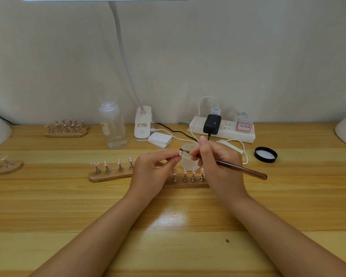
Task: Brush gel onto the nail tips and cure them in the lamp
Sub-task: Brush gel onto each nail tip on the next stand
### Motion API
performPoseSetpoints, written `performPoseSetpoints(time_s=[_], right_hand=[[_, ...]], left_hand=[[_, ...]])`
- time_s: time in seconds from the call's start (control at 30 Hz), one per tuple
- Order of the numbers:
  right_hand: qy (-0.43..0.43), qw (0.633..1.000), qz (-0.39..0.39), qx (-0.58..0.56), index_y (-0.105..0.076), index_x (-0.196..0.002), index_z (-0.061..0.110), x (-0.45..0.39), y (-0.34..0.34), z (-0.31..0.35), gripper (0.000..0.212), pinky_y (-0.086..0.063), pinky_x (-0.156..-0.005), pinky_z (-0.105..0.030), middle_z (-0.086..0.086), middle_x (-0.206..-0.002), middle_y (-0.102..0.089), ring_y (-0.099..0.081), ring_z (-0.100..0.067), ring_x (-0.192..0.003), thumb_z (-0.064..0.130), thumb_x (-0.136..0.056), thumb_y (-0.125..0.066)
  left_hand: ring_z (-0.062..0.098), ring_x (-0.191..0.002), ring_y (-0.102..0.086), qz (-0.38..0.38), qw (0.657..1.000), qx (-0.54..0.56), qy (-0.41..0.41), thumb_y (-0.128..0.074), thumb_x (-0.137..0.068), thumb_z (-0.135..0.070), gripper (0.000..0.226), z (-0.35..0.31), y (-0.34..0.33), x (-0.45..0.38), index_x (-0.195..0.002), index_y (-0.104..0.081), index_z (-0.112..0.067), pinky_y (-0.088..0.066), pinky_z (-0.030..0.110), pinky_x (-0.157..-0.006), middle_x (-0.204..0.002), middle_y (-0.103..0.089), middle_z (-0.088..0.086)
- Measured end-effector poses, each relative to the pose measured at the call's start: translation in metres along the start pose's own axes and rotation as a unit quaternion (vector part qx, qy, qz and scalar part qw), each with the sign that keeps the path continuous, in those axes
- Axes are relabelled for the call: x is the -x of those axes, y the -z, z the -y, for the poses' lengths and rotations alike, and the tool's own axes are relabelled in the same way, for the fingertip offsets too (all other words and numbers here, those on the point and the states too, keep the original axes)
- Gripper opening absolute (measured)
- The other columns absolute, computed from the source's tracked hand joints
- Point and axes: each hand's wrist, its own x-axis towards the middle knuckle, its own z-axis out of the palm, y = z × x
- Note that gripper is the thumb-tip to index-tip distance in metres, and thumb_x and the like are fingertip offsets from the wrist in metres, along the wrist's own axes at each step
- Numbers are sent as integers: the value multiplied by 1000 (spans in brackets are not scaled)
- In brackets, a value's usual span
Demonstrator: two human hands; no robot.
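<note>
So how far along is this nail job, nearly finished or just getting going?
Hard to say what is already coated; no gel shows clearly. In hand: the left hand pinches one pink nail tip while the right hand holds the brush, its bristles at that tip. Left: tips standing on the wooden holders, and curing, since none are in a lamp now.
</note>
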Motion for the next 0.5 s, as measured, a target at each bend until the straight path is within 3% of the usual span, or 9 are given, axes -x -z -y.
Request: performPoseSetpoints(time_s=[0.23, 0.37, 0.5], right_hand=[[-8, 999, 9, -39, -67, -60, 9, 3, 3, 0, 41, -44, -55, -15, 0, -54, -61, -58, -6, -53, 26, -91, -47], [-19, 998, -10, -58, -65, -59, 20, 3, 3, 3, 38, -45, -54, -16, 7, -53, -62, -58, -5, -52, 25, -90, -44], [-8, 999, -17, -39, -64, -65, 24, 0, 2, 4, 32, -43, -57, -13, 16, -57, -60, -58, 0, -57, 25, -91, -44]], left_hand=[[2, -79, -65, 3, 1000, -6, -9, -69, -76, -4, 35, 0, 1, 0, -86, -66, -37, -55, 30, -69, -81, -65, -26], [1, -77, -64, -1, 1000, -3, -7, -70, -75, -4, 35, 0, 0, 0, -84, -66, -38, -55, 29, -68, -76, -65, -29], [-4, -76, -64, -2, 1000, 3, -8, -70, -75, -5, 32, -1, 0, 0, -85, -68, -35, -53, 17, -65, -73, -64, -34]])
